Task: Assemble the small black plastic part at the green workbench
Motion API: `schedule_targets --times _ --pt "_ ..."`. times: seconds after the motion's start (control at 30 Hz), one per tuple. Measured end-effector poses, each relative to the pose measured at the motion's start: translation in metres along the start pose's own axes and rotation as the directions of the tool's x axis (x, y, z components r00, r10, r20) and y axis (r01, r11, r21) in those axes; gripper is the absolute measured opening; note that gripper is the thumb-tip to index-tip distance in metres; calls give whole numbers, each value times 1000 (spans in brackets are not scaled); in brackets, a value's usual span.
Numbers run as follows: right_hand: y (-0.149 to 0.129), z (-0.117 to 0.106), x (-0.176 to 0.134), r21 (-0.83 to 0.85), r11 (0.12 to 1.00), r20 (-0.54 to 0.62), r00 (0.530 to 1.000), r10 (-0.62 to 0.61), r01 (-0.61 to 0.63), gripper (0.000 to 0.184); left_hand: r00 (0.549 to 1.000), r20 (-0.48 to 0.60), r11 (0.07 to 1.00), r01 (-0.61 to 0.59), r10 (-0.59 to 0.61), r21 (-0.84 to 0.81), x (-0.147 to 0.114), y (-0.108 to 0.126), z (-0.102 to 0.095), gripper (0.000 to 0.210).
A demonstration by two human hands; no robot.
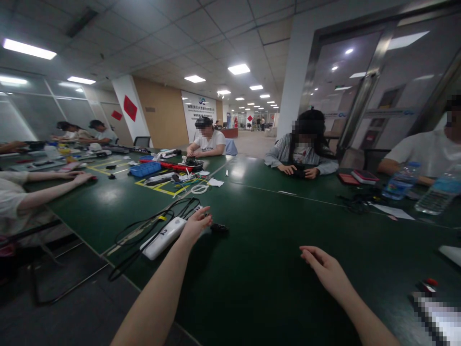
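My left hand (196, 225) is over the green table, its thumb and index finger stretched forward and slightly apart. Just beyond its fingertips lies a small black object (219, 228), too dark to identify. Beside that wrist is a long white device (163, 239) marked "2", with black cables (135, 230) looped around it. Part of a second "2" label shows behind the hand. My right hand (322, 264) hovers above the bare tabletop (259, 283), fingers loosely bent, the thumb a little apart from them, and nothing visible in it.
A blue basket (145, 168), loose wires (185, 182) and a white cable coil (200, 189) lie at the far left. Water bottles (401, 181), notebooks (364, 177) and dark cables are at the right. Several people sit around the table; one handles a black object (304, 172).
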State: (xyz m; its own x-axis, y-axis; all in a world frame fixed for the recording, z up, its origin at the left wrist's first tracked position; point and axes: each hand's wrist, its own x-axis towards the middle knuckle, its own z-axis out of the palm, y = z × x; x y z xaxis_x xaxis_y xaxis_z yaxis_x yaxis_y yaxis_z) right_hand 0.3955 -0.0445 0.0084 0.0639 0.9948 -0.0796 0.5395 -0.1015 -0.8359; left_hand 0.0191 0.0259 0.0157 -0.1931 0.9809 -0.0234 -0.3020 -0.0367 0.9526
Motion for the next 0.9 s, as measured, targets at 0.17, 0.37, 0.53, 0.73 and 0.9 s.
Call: schedule_targets --times 0.17,0.37,0.53,0.73,0.9 --pt "1 0 0 -3 1000 9 1000 -5 5 42 988 -21 968 143 -150 -205 -2 8 0 35" --pt "2 0 0 -2 1000 -8 1000 -1 1 41 952 29 886 295 -305 -359 -5 23 -4 28" --pt "1 0 0 -6 1000 -1 1000 9 -9 40 961 13 891 262 -277 -370 -10 28 -3 29" --pt "5 0 2 -19 1000 10 1000 0 0 39 988 -20 931 139 -155 -336 -15 29 2 20" --pt "4 1 2 -40 999 14 1000 7 -7 41 992 -18 936 109 -122 -334 -16 30 2 17"
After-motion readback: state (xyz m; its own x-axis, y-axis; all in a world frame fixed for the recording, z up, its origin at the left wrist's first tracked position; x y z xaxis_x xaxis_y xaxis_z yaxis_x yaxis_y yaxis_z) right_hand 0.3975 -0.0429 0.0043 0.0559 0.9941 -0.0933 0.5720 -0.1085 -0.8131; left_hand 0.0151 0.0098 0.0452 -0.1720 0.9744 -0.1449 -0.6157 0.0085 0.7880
